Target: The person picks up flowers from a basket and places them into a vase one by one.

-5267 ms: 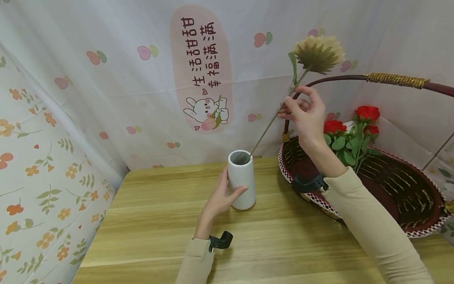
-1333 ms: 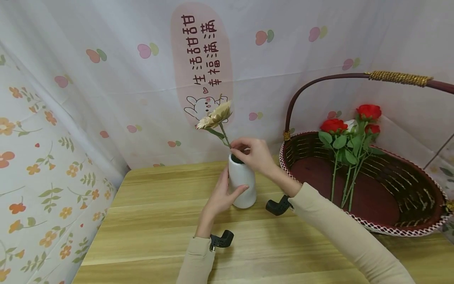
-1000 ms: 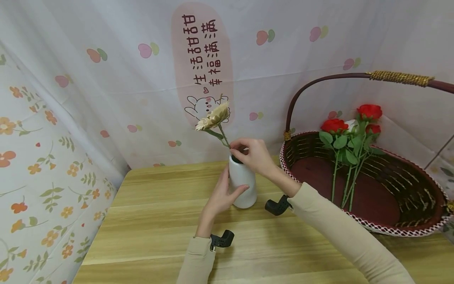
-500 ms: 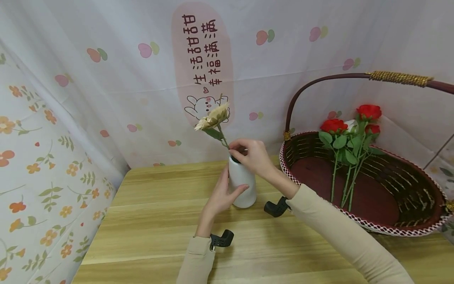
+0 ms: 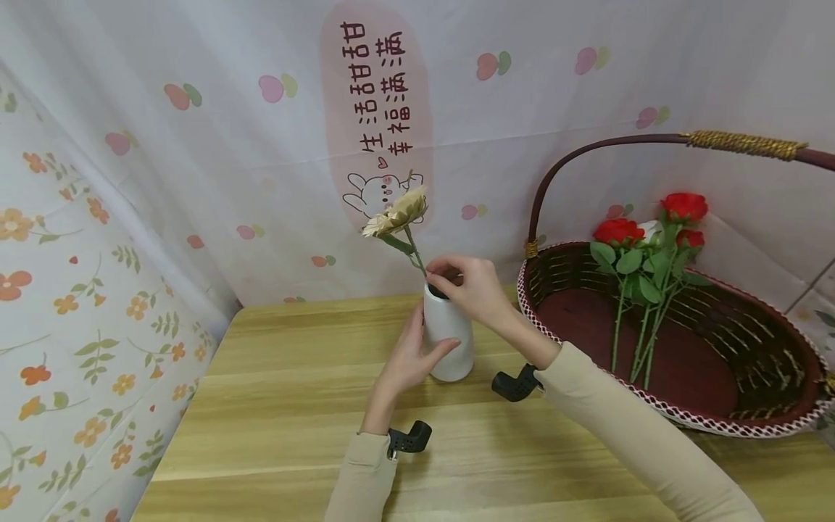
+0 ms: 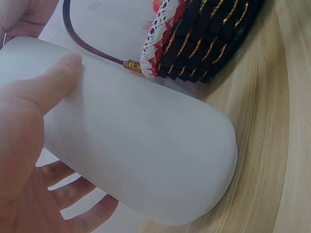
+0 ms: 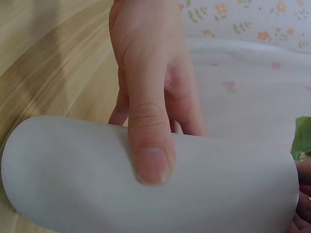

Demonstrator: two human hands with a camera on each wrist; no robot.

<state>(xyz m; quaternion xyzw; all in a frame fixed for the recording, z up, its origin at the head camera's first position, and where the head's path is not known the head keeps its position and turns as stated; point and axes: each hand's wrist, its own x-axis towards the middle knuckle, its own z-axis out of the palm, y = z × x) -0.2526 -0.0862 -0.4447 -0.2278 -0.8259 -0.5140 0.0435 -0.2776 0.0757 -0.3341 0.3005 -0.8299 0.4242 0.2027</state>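
A white cylindrical vase (image 5: pixel 450 341) stands upright on the wooden table. My left hand (image 5: pixel 406 360) grips its side; in the left wrist view the thumb lies across the vase (image 6: pixel 150 141) and the fingers curl beneath. At the vase's mouth, my right hand (image 5: pixel 475 288) pinches the stem (image 5: pixel 417 254) of a cream daisy-like flower (image 5: pixel 399 212). The bloom leans left above the rim, with a green leaf below it. The stem's lower end is hidden by the vase and hand. Only fingertips of the right hand (image 7: pixel 303 204) show in the right wrist view.
To the right sits a dark wicker basket (image 5: pixel 567 304) with lace trim and a tall arched handle (image 5: pixel 544 181). Red roses (image 5: pixel 618 232) and a white flower (image 5: pixel 651 230) lean inside it. A printed curtain (image 5: pixel 274 188) hangs behind the wooden table (image 5: pixel 287 406).
Since the oldest frame, the right hand has come left and down with the flower, lowering its stem into the vase. Over the last second both hands stay almost still; the view shifts slightly.
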